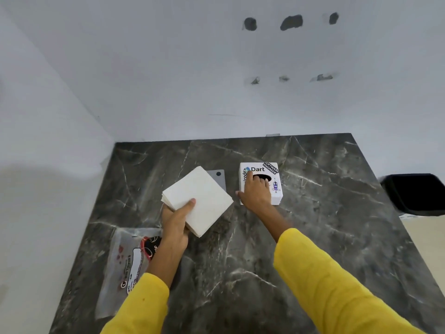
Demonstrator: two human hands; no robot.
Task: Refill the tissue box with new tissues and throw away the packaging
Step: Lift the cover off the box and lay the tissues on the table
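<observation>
We hold the square stack of white folded tissues point(197, 201) in our left hand point(175, 224), above the dark grey veined marble tabletop point(313, 237); thumb on top near the stack's near-left corner, the remaining fingers hidden beneath. We judge the stack light, soft and loose-leaved: it will likely sag or fan apart if pinched at one corner, so it is better gripped across an edge with firm support from below.

Our right hand point(256, 191) rests on the white cube-shaped tissue box with printed stickers point(274, 186), fingers curled at the dark oval slot in its top, thumb against the left side. Whether it grips or only steadies the box, we cannot tell. The box looks like rigid, light cardboard; best taken by its side walls.

A small grey flat panel with a dark hole point(219, 177) lies partly behind the stack, possibly the box's cover. The clear printed plastic wrapper point(125, 259) lies flat at near left, apparently emptied. A black bin point(419, 194) stands off the table's right edge.
</observation>
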